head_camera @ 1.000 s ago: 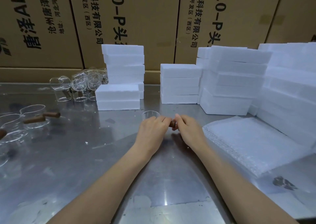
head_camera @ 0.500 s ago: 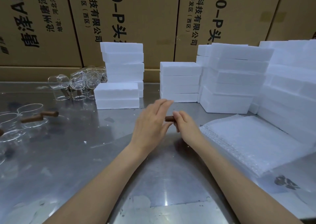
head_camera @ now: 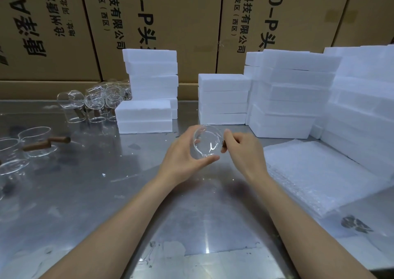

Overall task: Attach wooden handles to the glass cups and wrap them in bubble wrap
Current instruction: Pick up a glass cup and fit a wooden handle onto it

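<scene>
Left hand (head_camera: 181, 153) cradles a glass cup (head_camera: 207, 142) tipped sideways, fingers curled round it; right hand (head_camera: 238, 148) pinches the wooden handle (head_camera: 223, 144) at its right side.

Both forearms reached forward, converging. Left hand (head_camera: 183, 153) cupped glass cup (head_camera: 207, 142), thumb curled beneath. Right hand (head_camera: 238, 148) pinched wooden handle (head_camera: 223, 144), fingers curled, at cup's side.

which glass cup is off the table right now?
The glass cup gripped in the left hand, tilted, the right hand at its side. The other cups, far left and by the foam blocks, sit on the table.
</scene>
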A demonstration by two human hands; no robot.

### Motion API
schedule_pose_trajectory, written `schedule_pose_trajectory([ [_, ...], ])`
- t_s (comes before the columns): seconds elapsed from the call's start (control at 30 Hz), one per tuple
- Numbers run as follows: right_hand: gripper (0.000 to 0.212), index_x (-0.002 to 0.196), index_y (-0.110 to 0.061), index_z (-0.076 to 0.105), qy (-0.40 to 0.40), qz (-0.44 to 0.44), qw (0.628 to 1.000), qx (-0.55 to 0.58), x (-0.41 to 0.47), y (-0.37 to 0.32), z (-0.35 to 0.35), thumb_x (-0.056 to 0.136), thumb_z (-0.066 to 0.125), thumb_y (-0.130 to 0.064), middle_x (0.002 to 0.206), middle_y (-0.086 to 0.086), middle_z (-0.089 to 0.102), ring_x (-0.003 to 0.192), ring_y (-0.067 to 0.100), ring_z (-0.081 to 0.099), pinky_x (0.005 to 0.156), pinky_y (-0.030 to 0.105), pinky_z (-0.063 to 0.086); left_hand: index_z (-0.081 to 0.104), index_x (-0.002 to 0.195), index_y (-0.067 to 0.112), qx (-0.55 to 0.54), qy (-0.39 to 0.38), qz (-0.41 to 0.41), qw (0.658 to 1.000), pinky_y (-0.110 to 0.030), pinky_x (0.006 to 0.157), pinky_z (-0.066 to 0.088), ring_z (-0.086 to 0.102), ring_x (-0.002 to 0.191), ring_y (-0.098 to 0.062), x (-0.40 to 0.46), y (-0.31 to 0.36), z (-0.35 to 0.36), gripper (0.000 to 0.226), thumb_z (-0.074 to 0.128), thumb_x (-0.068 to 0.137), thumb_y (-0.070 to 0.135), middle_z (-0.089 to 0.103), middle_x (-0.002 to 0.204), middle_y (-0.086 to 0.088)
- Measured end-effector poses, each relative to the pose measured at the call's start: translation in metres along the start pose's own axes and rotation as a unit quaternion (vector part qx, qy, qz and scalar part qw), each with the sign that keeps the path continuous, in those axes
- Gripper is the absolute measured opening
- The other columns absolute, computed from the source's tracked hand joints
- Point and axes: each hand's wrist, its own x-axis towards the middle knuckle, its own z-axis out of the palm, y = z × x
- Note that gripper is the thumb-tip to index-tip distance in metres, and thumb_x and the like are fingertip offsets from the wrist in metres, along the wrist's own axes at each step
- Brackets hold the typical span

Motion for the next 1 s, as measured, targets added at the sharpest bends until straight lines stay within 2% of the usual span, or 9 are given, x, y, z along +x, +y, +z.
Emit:
schedule_pose_trajectory([
  [0.1,0.058,0.038,-0.020,0.046,0.004,0.003,1.000,-0.022,0.000,0.000,-0.002,0.094,0.041,-0.036,0.036,-0.013,0.046,0.038,0.006,0.041,0.049,0.027,0.030,0.049,0.130,0.027,0.003,-0.006,0.012,1.000,-0.020,0.098,0.043,0.055,0.116,-0.004,-0.001,0.007,0.001,0.074,0.085,0.066,0.039,0.054,0.126,0.019],
  [0.2,0.063,0.034,-0.020,0.045,0.018,0.006,1.000,-0.010,0.001,0.001,-0.002,0.095,0.040,-0.036,0.036,-0.013,0.046,0.040,0.008,0.039,0.050,0.028,0.029,0.042,0.137,0.030,-0.003,-0.011,-0.005,1.000,-0.004,0.096,0.034,0.047,0.121,0.004,-0.002,0.017,0.002,0.088,0.082,0.061,0.050,0.049,0.133,0.019],
  [0.3,0.062,0.036,-0.026,0.050,0.028,-0.001,1.000,0.005,0.000,0.001,-0.001,0.096,0.039,-0.035,0.034,-0.011,0.043,0.039,0.011,0.036,0.049,0.028,0.027,0.044,0.135,0.030,-0.055,0.001,-0.022,0.998,-0.008,0.098,0.036,0.047,0.121,0.006,-0.003,0.027,0.004,0.080,0.074,0.064,0.053,0.050,0.133,0.021],
  [0.4,0.062,0.037,-0.018,0.044,0.048,-0.017,0.999,0.017,-0.003,-0.001,0.000,0.096,0.040,-0.035,0.036,-0.005,0.042,0.040,0.011,0.037,0.051,0.031,0.032,0.053,0.124,0.025,-0.105,0.033,-0.021,0.994,-0.011,0.094,0.040,0.053,0.114,0.004,-0.004,0.032,0.007,0.064,0.076,0.067,0.044,0.058,0.121,0.018],
  [0.6,0.062,0.042,-0.022,0.043,0.046,-0.069,0.996,-0.022,-0.008,-0.007,0.003,0.101,0.030,-0.032,0.047,-0.004,0.050,0.057,0.021,0.052,0.060,0.036,0.039,0.058,0.101,0.020,-0.162,0.104,-0.054,0.980,-0.023,0.090,0.048,0.062,0.102,-0.005,-0.002,0.032,0.012,0.044,0.084,0.068,0.033,0.066,0.101,0.011],
  [0.7,0.063,0.044,-0.021,0.047,0.038,-0.100,0.994,-0.033,-0.011,-0.010,0.007,0.102,0.025,-0.032,0.052,-0.006,0.055,0.063,0.023,0.056,0.064,0.036,0.040,0.060,0.090,0.019,-0.199,0.146,-0.088,0.965,-0.013,0.079,0.048,0.064,0.096,-0.001,-0.001,0.035,0.012,0.035,0.083,0.069,0.036,0.069,0.093,0.011],
  [0.8,0.063,0.046,-0.019,0.051,0.037,-0.112,0.992,-0.035,-0.012,-0.012,0.011,0.102,0.025,-0.031,0.062,-0.005,0.066,0.070,0.023,0.061,0.068,0.036,0.044,0.062,0.078,0.023,-0.217,0.183,-0.122,0.951,-0.004,0.069,0.043,0.063,0.085,0.006,0.001,0.039,0.009,0.020,0.075,0.079,0.038,0.071,0.084,0.013],
  [0.9,0.065,0.041,-0.023,0.046,0.039,-0.095,0.995,-0.016,-0.011,-0.010,0.010,0.102,0.025,-0.031,0.053,-0.012,0.060,0.065,0.019,0.060,0.063,0.033,0.041,0.065,0.076,0.020,-0.231,0.176,-0.137,0.947,0.000,0.069,0.039,0.061,0.082,0.008,0.003,0.040,0.006,0.023,0.065,0.087,0.039,0.072,0.089,0.010],
  [1.0,0.067,0.038,-0.022,0.046,0.049,-0.061,0.997,0.015,-0.007,-0.006,0.006,0.102,0.027,-0.031,0.049,-0.014,0.057,0.060,0.014,0.057,0.060,0.030,0.039,0.073,0.082,0.023,-0.250,0.140,-0.140,0.948,-0.004,0.072,0.042,0.060,0.081,0.006,0.006,0.041,0.003,0.025,0.059,0.092,0.040,0.073,0.092,0.015],
])
